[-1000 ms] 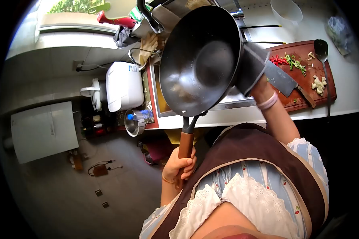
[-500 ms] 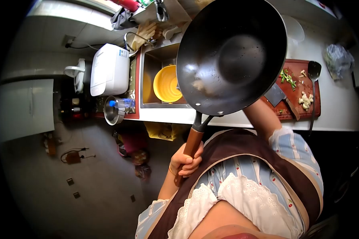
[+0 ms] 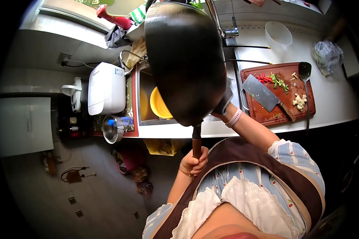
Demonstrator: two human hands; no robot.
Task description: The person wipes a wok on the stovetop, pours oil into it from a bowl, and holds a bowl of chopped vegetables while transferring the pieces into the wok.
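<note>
A round black metal wok (image 3: 185, 65) is being held tilted above a rectangular steel sink (image 3: 144, 85), its brown wooden handle (image 3: 196, 146) being grasped by the left hand (image 3: 195, 161). Behind dark grey cloth (image 3: 227, 97), the grip of the right hand (image 3: 224, 115) cannot be told. Steady handle support is likely being demanded.

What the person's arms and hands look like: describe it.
Short light-blue sleeves with pale stripes; the right one shows small red motifs and a ruffled white edge. A thin bracelet circles the left wrist, a pale pink wristband the right. The left hand wears no glove.
</note>
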